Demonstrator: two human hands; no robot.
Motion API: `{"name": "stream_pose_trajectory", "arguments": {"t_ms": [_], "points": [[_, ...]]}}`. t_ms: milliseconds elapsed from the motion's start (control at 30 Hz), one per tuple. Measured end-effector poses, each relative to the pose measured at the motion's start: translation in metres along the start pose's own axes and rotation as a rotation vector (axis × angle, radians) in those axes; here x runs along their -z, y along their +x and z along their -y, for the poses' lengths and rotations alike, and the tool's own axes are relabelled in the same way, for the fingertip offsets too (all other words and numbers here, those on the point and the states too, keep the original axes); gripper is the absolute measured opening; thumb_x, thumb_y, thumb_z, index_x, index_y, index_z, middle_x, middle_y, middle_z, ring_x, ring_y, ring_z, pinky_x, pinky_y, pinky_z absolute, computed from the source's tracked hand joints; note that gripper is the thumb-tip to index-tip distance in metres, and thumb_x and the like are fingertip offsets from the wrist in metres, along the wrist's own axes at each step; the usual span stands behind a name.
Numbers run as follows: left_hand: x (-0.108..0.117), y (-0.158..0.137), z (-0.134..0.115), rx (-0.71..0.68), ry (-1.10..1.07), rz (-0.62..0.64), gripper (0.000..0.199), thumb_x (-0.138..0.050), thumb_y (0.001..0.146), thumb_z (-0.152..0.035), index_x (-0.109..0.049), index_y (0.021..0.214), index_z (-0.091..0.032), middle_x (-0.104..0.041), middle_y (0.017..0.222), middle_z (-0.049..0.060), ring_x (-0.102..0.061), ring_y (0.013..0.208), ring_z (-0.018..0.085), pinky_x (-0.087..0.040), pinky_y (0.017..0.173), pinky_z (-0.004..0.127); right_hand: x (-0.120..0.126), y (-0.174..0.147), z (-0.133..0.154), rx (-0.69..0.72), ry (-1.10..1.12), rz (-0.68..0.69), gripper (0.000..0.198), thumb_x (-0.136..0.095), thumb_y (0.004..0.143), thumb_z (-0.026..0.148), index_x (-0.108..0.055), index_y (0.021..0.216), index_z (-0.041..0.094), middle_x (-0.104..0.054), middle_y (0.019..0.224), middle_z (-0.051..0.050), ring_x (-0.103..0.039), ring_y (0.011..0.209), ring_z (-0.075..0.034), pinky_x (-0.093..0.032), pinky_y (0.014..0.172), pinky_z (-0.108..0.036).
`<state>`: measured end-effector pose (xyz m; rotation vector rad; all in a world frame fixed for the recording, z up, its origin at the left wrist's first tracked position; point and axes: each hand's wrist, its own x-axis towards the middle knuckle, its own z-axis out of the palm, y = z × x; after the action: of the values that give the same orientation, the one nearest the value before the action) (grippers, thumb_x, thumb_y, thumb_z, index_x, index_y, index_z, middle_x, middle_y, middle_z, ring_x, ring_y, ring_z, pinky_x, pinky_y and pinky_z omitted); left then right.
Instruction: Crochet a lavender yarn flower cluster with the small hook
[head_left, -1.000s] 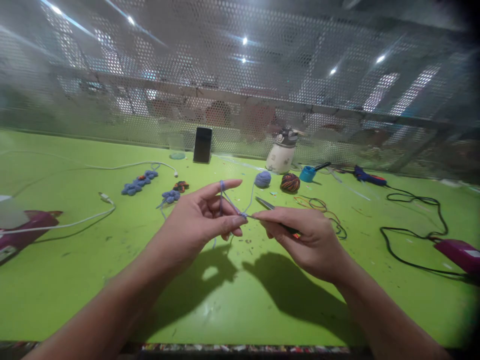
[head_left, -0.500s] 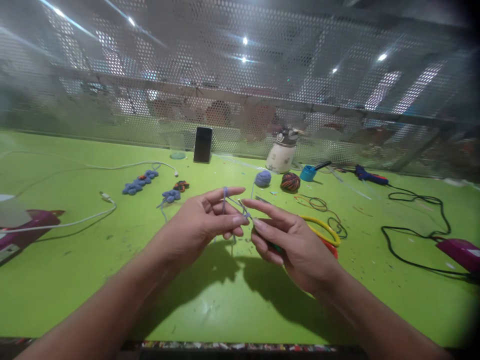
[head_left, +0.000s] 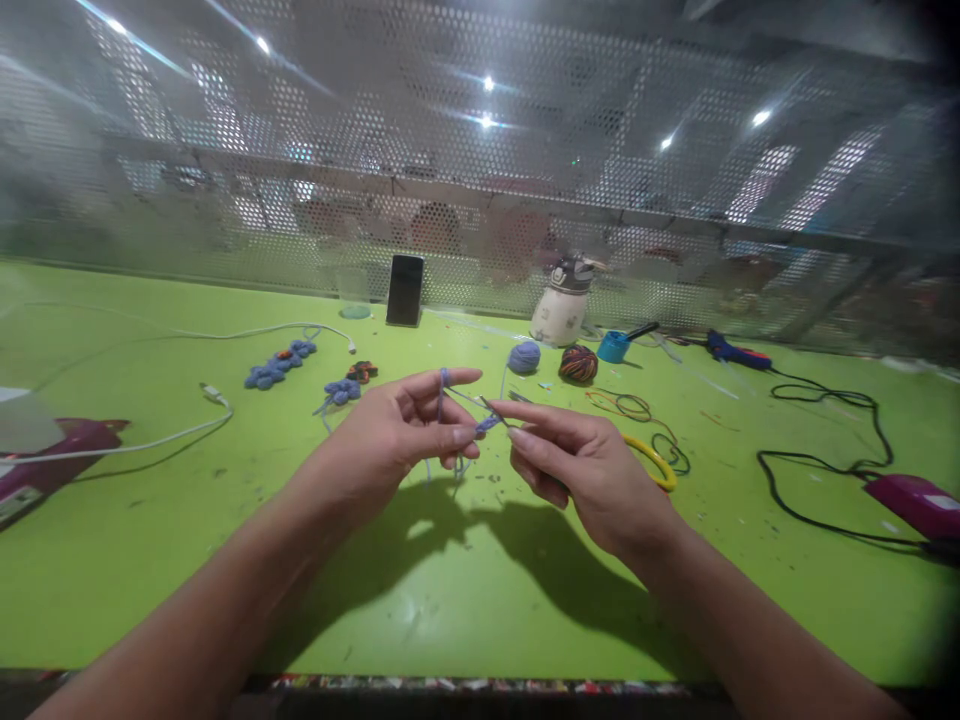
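Observation:
My left hand (head_left: 409, 425) pinches a small strip of purple crochet work (head_left: 487, 424) between thumb and fingers, with purple yarn wrapped round its raised index finger. My right hand (head_left: 574, 455) grips a thin crochet hook (head_left: 492, 408), whose tip is at the crochet work and the yarn. The hook's handle is hidden in my palm. Beyond my hands lie a purple yarn ball (head_left: 523, 357), its strand running toward them, and a dark multicoloured yarn ball (head_left: 578, 365). Purple crocheted flowers (head_left: 343, 391) lie to the left, near a longer purple crocheted piece (head_left: 281, 365).
A phone (head_left: 405, 290) stands upright at the back beside a clear cup (head_left: 355, 295). A white jar (head_left: 559, 312), a blue tape roll (head_left: 613, 347) and a blue glue gun (head_left: 739, 352) are at back right. Yellow scissor handles (head_left: 656, 462) show past my right hand. Cables lie on both sides.
My hands have drawn slightly apart, and more of the purple crochet strip shows between them. The hook has tilted, and the red handle part beside my right hand is now hidden.

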<state>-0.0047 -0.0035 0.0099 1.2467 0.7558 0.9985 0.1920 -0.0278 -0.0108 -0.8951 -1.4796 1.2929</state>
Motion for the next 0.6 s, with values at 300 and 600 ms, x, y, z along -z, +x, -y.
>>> {"name": "stream_pose_trajectory", "arguments": {"t_ms": [300,600], "points": [[0.0012,0.0009,0.0005,0.007,0.057,-0.032,0.052,-0.075,0.070,-0.012,-0.061,0.121,-0.011,-0.066,0.067,-0.001,-0.057,0.059,0.010,-0.041,0.056,0.023,0.0020,0.0011,0.0022,-0.045,0.043,-0.002,0.032,-0.063,0.085,0.023,-0.071,0.116,0.023,-0.046,0.054,0.006,-0.034,0.047,-0.006,-0.023,0.042,-0.019],[0.0004,-0.0016,-0.0003,0.015,0.037,-0.020,0.050,-0.073,0.071,-0.012,-0.062,0.119,-0.011,-0.063,0.065,-0.003,-0.055,0.059,0.010,-0.040,0.062,0.026,-0.0022,0.0014,0.0037,-0.086,0.024,-0.046,0.036,-0.063,0.085,0.026,-0.068,0.119,0.018,-0.048,0.054,0.006,-0.035,0.046,-0.006,-0.026,0.043,-0.020]]}}
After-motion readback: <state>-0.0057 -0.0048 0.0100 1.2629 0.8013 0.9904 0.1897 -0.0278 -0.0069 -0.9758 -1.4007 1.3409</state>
